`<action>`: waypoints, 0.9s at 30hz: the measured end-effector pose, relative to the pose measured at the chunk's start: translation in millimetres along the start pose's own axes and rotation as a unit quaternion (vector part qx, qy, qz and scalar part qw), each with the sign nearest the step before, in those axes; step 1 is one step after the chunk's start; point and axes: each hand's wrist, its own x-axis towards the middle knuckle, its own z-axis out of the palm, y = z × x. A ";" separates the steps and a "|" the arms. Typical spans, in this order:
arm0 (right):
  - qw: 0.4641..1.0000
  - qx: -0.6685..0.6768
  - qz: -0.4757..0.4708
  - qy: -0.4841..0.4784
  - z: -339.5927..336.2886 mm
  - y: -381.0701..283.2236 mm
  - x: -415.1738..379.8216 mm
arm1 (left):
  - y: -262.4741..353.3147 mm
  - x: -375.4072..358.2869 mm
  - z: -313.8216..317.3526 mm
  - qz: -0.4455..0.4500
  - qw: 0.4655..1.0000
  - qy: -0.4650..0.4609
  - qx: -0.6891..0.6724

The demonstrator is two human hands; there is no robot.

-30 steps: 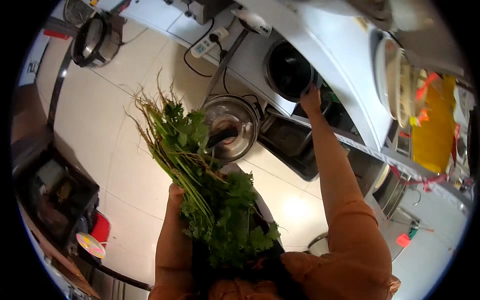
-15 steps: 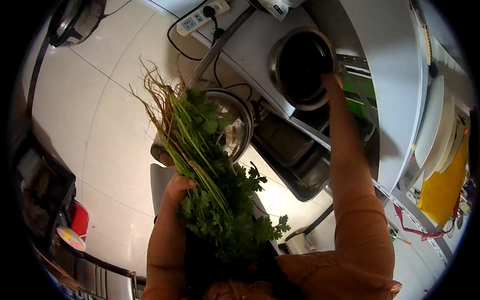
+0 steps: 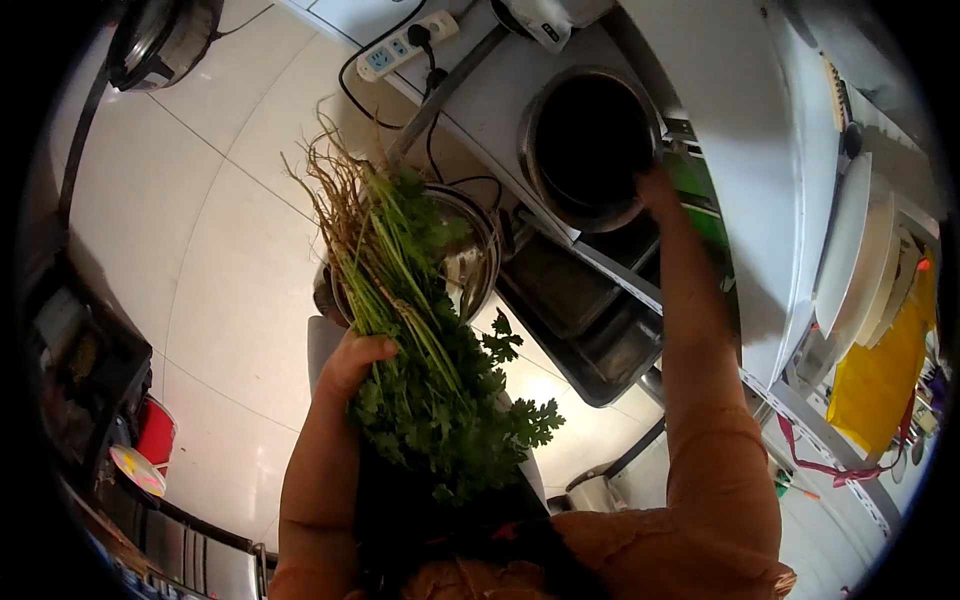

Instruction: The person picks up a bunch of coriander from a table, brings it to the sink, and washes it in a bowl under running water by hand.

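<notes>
My left hand [image 3: 357, 362] is closed around the stems of a big bunch of coriander [image 3: 440, 410], with long pale roots pointing up and away and leaves hanging over my lap. Under the bunch, a round steel basin [image 3: 485, 262] on the floor is partly hidden by stems and leaves. With my right arm stretched out, my right hand [image 3: 655, 190] grips the near right rim of a deep metal pot [image 3: 532, 150]. The pot stands on a white shelf, its inside dark, so I cannot make out any contents. My fingertips at the rim are partly in shadow.
A power strip [image 3: 408, 46] with plugs and cables lies behind the basin. Dark rectangular trays [image 3: 570, 290] sit below the shelf's edge. White plates [image 3: 855, 240] and a yellow packet [image 3: 880, 365] are at the right. A lidded cooker [image 3: 165, 45] stands at the upper left.
The pot, with my right hand on its rim, appears slightly further left and lower, largely as the view shifts. The coriander's root ends have swung a little to the right.
</notes>
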 end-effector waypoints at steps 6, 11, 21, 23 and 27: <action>0.963 0.184 0.191 0.043 -4.0 -94.6 -75.7 | 18.6 11.6 -5.9 -0.064 0.993 -0.021 0.102; 0.846 0.470 0.181 0.174 -6.9 -51.1 -102.4 | 32.1 41.8 14.6 -0.064 0.985 -0.085 0.134; 0.752 0.573 0.222 0.239 -55.7 30.7 -116.1 | 103.1 149.2 164.4 0.036 0.972 -0.161 0.165; 0.750 0.565 0.226 0.259 -62.1 18.3 -120.0 | 110.9 163.2 195.6 0.045 0.984 -0.040 0.167; 0.751 0.553 0.224 0.283 -68.8 7.2 -111.4 | 84.3 191.7 188.6 0.195 0.925 0.208 0.250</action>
